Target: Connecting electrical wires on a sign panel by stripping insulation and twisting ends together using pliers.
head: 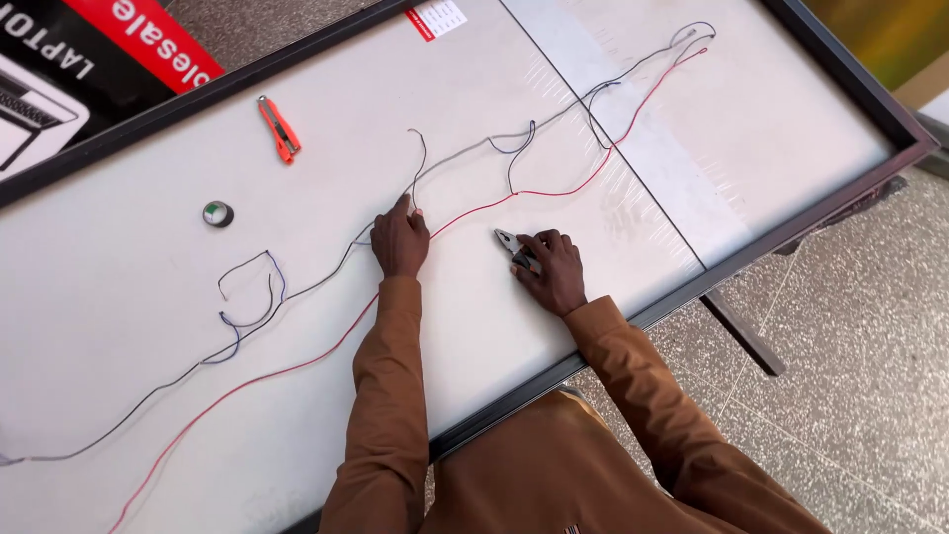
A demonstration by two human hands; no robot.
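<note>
- Grey wire point(465, 150) and red wire point(554, 190) across the white panel point(129, 297), side by side from lower left to upper right, crossing near the top.
- Left hand point(399, 240) flat on the panel, fingers closed down on the grey wire where a loose loop rises above the knuckles; red wire just beside the same fingertips.
- Right hand point(554, 269) wrapped around small pliers point(514, 247), metal nose pointing toward the left hand, tip resting just below the red wire.
- Best handled, by judgement, with the left fingers pinning firmly close to the working spot, so the strand stays put under the tool.
- Worth bringing the nose square onto one wire only; the pair lie near each other here and a slanted bite could catch both.
- Light pressure advisable: thin strands, likely easy to nick.
- Stub ends and short blue loops point(247, 316) off the grey run at several points; better left undisturbed by the sleeves.
- Orange cutter point(279, 128) and tape roll point(217, 213) up and to the left, well apart from both hands.
- Panel edged by a dark frame point(850, 89), a seam line crossing it right of the hands, glossy film wrinkled along that line.
- Frame tilted across the view, on a dark stand point(741, 331).
- Speckled stone floor point(850, 396) below and right; printed board point(69, 69) in red, black and white at upper left.
</note>
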